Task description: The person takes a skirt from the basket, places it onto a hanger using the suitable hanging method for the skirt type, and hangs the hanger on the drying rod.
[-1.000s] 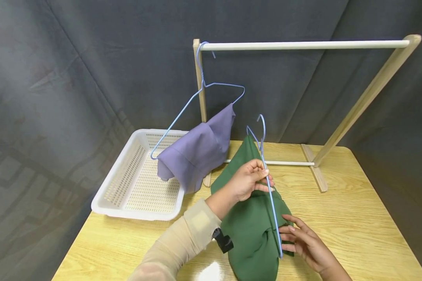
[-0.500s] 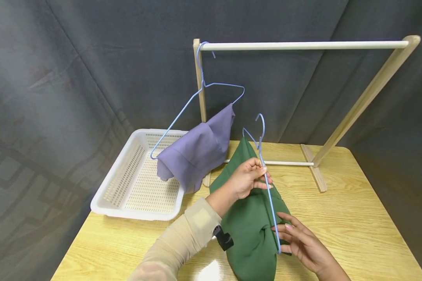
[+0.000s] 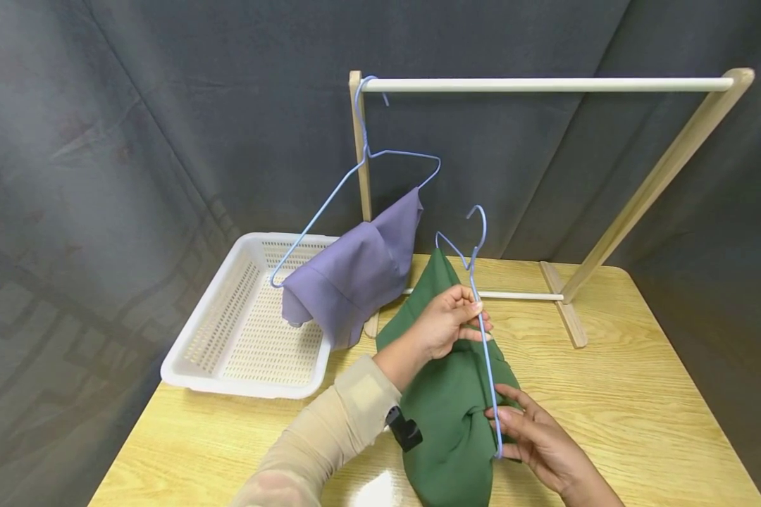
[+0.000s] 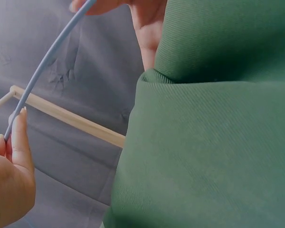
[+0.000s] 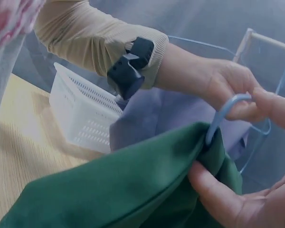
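Note:
A green cloth [image 3: 447,412] is draped on a blue wire hanger [image 3: 487,366], whose hook points up. My left hand [image 3: 447,324] pinches the hanger's near arm just below the neck. Lower down, my right hand [image 3: 542,436] has its thumb and fingers about the hanger near its end, and a finger touches the cloth there. In the right wrist view, the hanger's bent end [image 5: 218,118] sits against the green cloth [image 5: 114,185]. The left wrist view shows cloth folds [image 4: 204,142] beside the bare wire [image 4: 47,57].
A wooden rack with a white top rail [image 3: 545,85] stands at the back. At its left end hangs another blue hanger [image 3: 320,210] bearing a purple cloth [image 3: 358,278]. A white perforated basket [image 3: 190,384] stands at left on the wooden table [image 3: 628,422].
The hanger's lower end and the right hand have shifted slightly left. The hook has turned a little to the right. The left hand keeps its pinch on the hanger.

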